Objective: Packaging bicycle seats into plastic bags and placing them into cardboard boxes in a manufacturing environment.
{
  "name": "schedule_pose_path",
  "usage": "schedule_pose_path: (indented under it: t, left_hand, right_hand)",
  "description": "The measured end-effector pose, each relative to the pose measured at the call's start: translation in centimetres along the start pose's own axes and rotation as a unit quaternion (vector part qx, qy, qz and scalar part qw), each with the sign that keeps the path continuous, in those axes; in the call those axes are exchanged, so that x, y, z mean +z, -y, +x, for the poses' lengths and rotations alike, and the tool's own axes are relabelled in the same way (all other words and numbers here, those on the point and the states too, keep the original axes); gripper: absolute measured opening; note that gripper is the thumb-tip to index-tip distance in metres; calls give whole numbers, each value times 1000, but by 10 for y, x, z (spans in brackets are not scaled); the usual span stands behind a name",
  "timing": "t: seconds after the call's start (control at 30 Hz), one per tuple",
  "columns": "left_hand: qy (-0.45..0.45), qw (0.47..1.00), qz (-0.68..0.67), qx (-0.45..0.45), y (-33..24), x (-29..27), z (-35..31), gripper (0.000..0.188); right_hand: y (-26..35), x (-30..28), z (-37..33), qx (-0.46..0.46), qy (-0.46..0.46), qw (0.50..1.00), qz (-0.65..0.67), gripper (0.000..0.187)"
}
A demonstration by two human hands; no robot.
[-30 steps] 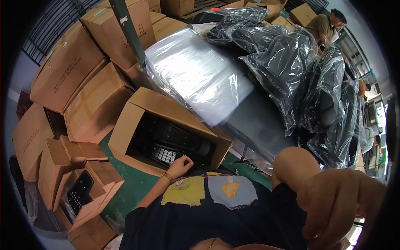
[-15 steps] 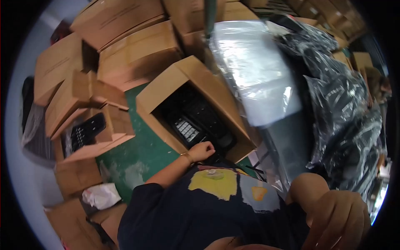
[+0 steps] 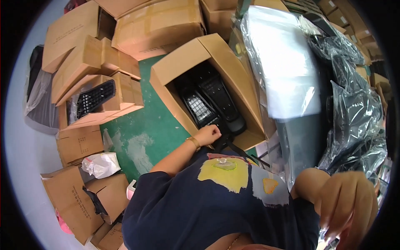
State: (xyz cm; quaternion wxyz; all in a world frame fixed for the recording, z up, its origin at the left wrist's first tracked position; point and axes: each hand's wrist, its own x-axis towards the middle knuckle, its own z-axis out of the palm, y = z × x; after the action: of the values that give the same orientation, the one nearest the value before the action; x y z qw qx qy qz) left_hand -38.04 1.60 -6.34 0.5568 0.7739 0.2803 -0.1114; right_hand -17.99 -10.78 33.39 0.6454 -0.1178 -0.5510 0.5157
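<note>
Black lattice-faced part [image 3: 198, 106] in open carton [image 3: 179, 62] — probably light, stiff; hold by rim. Left hand [image 3: 208, 135] at its near end, right hand [image 3: 348, 200] near right — fingers curled, hold can't be told.

Carton [image 3: 181, 62] left of plastic sheets [image 3: 285, 62]

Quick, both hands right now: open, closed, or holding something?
Left hand: fingers curled, by the open carton; whether it grips anything cannot be told.
Right hand: fingers bent downward; whether it holds anything cannot be told.
</note>
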Motion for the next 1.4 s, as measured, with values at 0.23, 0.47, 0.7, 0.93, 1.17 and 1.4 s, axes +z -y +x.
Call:
schedule_pose_path:
  t: [0.23, 0.47, 0.7, 0.93, 1.17, 1.4]
  left_hand:
    - [-12, 995, -44, -87, 57, 22, 11, 20]
    - [-35, 970, -79, -225, 110, 56, 70, 23]
    - [28, 953, 200, -226, 186, 83, 168, 35]
    - [297, 818, 493, -9, 243, 146, 299, 49]
    - [365, 785, 500, -16, 228, 138, 314, 30]
    - [0, 897, 400, 189, 121, 33, 223, 30]
  right_hand:
    - [-84, -99, -96, 74, -368, 654, -657, 22]
    - [-140, -185, -285, 317, -336, 435, -773, 18]
    - [-144, -189, -304, 318, -325, 471, -756, 24]
    - [-135, -181, -317, 369, -302, 456, -752, 29]
    - [-136, -185, -320, 352, -304, 451, -762, 28]
    - [-148, -193, -297, 282, -356, 449, -769, 20]
